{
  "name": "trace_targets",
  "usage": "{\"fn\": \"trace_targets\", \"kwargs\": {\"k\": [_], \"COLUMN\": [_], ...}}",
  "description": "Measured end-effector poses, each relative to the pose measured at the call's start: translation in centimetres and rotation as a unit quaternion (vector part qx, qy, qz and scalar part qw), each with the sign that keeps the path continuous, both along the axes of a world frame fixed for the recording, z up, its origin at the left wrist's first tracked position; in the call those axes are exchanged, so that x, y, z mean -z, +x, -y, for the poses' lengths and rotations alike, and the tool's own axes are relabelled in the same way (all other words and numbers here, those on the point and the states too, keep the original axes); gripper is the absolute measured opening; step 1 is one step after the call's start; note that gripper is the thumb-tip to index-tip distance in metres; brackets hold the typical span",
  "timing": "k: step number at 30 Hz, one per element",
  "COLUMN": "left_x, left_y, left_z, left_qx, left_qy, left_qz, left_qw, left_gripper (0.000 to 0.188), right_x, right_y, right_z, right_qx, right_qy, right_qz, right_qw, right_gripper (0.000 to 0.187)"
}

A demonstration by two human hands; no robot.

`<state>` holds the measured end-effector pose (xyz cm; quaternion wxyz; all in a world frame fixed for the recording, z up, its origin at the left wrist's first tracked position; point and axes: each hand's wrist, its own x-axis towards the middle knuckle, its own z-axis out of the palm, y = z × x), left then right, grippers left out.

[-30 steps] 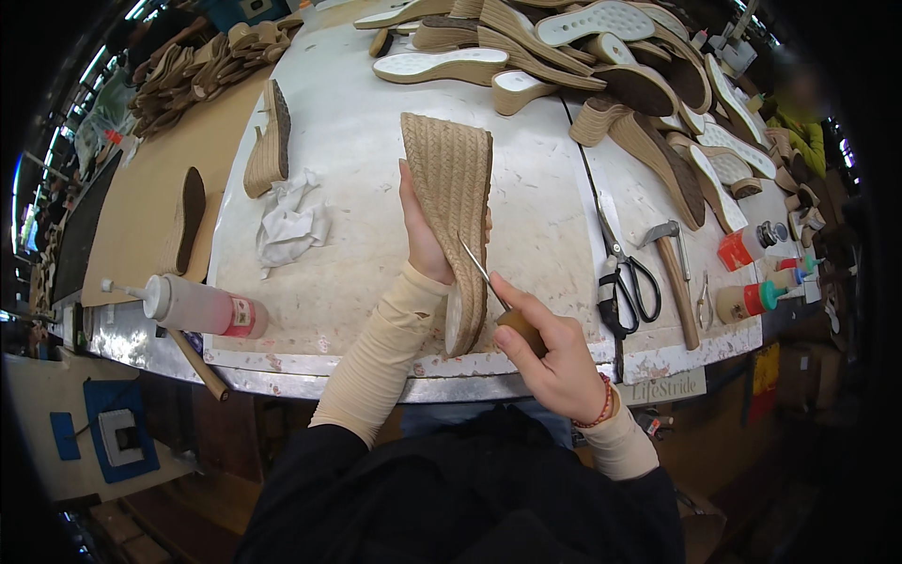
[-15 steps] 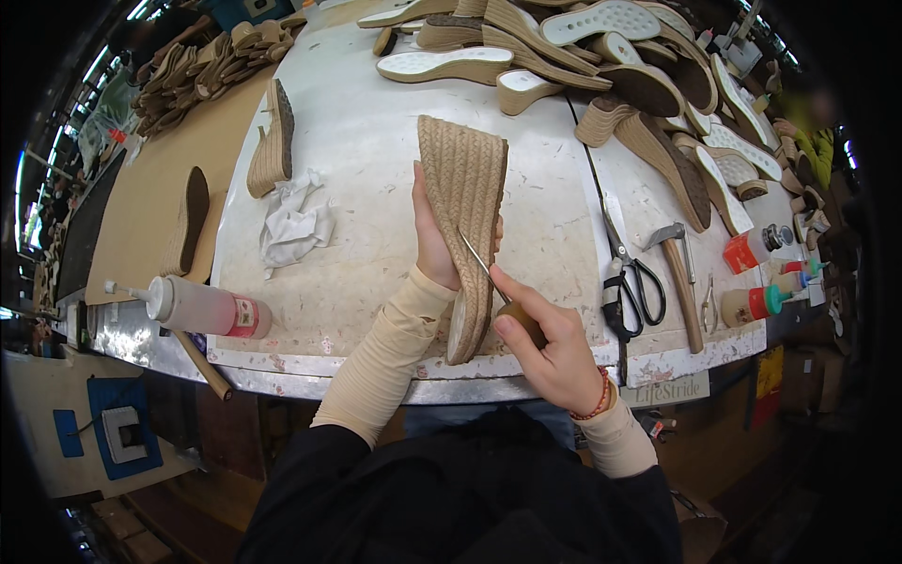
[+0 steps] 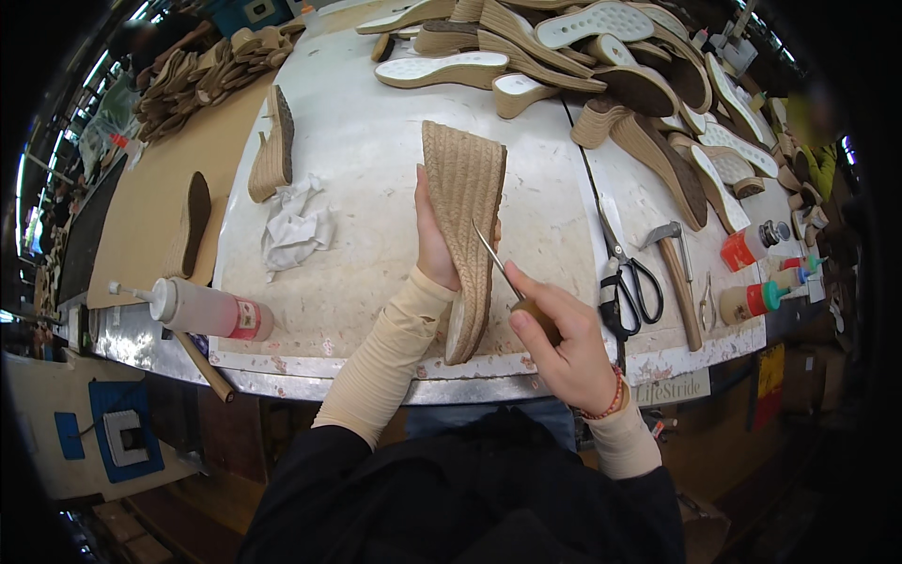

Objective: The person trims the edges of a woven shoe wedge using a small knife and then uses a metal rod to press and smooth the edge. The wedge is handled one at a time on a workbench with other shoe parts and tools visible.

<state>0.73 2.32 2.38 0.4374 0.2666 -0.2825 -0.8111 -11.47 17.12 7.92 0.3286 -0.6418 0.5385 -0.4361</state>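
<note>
Two hands meet on one rope-wrapped wedge sole point(image 3: 462, 226) at the middle of the white tabletop point(image 3: 357, 150). Left hand point(image 3: 434, 240) has its grip clenched around the sole's left edge, holding it on its side with the wide heel pointing to 12 o'clock and the narrow toe to 6 o'clock, near the tabletop's front rim. Right hand point(image 3: 562, 343) has its grip clenched on the wooden handle of a thin metal blade tool point(image 3: 498, 268), whose tip touches the sole's woven right side. At 3 o'clock from the hands lie black-handled scissors point(image 3: 625, 273), then a hammer point(image 3: 676, 273), then small red and orange bottles point(image 3: 752, 273). At 9 o'clock sits a crumpled white cloth point(image 3: 296, 226), with another wedge sole point(image 3: 272, 150) just beyond it and a squeeze bottle point(image 3: 202, 308) lying at 8 o'clock. Many more soles point(image 3: 601, 56) are heaped from 12 to 2 o'clock
</note>
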Motion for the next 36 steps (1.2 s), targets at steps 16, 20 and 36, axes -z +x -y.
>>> {"fn": "trace_targets", "kwargs": {"k": [16, 20, 36], "left_x": [0.2, 0.5, 2.1], "left_y": [-0.8, -0.4, -1.1], "left_z": [-0.5, -0.4, 0.7], "left_qx": [-0.025, 0.015, -0.044], "left_qy": [-0.041, -0.058, -0.052], "left_qz": [0.001, -0.005, -0.035], "left_qw": [0.999, 0.998, 0.997], "left_gripper": [0.086, 0.083, 0.084], "right_x": [0.9, 0.5, 5.9], "right_y": [0.6, -0.4, 1.5], "right_z": [0.9, 0.2, -2.9], "right_qx": [0.002, -0.019, 0.152], "right_qy": [-0.023, 0.005, -0.021], "right_qz": [-0.011, -0.038, 0.044], "right_qw": [1.000, 0.999, 0.987], "right_gripper": [0.041, 0.043, 0.052]}}
